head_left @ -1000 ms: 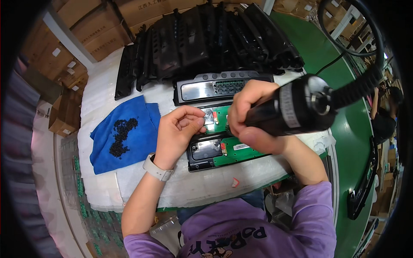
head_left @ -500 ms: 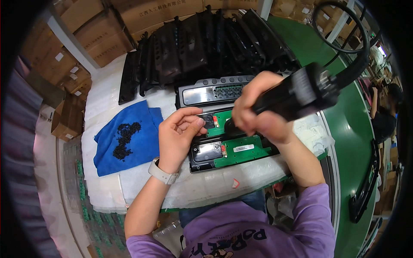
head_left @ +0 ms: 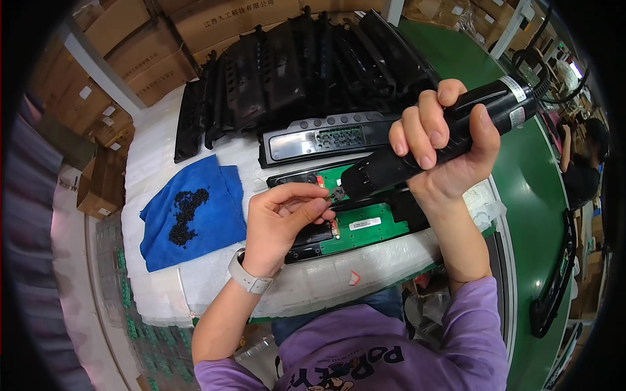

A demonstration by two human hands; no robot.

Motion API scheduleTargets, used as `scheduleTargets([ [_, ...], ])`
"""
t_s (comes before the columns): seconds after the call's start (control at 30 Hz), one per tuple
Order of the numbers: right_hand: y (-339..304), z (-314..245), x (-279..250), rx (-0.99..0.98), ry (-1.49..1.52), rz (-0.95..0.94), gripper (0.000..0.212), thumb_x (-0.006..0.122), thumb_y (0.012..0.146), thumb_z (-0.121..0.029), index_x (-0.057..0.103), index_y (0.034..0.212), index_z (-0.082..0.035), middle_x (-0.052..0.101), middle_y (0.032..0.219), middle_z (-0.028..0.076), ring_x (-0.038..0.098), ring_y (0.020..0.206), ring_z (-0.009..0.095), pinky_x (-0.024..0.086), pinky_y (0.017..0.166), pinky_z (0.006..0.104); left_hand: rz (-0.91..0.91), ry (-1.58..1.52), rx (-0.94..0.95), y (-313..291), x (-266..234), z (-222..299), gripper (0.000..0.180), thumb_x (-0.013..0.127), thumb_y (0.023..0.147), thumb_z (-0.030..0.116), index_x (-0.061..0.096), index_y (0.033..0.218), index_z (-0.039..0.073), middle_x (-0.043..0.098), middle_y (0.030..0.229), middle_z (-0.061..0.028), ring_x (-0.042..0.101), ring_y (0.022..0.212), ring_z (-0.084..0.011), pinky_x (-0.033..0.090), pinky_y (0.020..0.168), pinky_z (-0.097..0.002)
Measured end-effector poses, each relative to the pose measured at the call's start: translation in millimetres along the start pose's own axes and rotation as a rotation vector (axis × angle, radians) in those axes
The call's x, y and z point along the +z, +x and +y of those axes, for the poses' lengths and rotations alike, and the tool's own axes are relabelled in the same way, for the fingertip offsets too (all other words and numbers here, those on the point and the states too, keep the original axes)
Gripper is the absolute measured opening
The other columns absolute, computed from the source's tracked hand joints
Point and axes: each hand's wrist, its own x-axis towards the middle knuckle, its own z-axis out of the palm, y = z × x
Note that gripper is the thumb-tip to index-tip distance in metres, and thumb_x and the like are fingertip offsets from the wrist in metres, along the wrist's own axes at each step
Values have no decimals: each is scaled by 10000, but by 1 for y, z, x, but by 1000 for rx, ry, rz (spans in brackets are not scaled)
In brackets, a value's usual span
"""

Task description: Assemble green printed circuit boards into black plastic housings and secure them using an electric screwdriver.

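My right hand (head_left: pixel 443 140) grips a black electric screwdriver (head_left: pixel 417 153) with a cable at its rear; it lies tilted, its tip pointing left and down. My left hand (head_left: pixel 280 218) pinches a small dark screw (head_left: pixel 336 193) right at that tip. Under both hands lies a black housing (head_left: pixel 404 208) with a green circuit board (head_left: pixel 362 228) in it. A watch with a white strap sits on my left wrist.
A blue cloth (head_left: pixel 189 215) with a heap of small black screws lies at the left on the white padded table (head_left: pixel 156 150). Another black panel (head_left: pixel 326 140) lies behind the board, with a stack of black housings (head_left: pixel 293 65) further back. Cardboard boxes stand at the rear. A green conveyor (head_left: pixel 541 189) runs at the right.
My right hand has lifted the screwdriver off the board and tipped it toward horizontal. My left hand has brought its pinched fingers up to the tip.
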Motion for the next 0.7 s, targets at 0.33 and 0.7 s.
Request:
scheduleTargets([
  [0.33, 0, -2, 3, 21, 31, 90, 273, 399, 894, -294, 500, 947, -46, 471, 599, 40, 434, 427, 138, 435, 522, 334, -96, -91, -206, -1, 1, 4, 257, 601, 800, -50, 546, 1050, -43, 647, 833, -130, 652, 756, -171, 518, 670, -227],
  [0.7, 7, -5, -12, 239, -606, 8, 229, 544, 787, -199, 451, 891, -17, 422, 541, 39, 398, 380, 110, 360, 412, 258, 93, 225, -16, 4, -10, 5, 148, 505, 871, -20, 560, 1001, -64, 642, 895, -130, 652, 834, -182, 511, 684, -223],
])
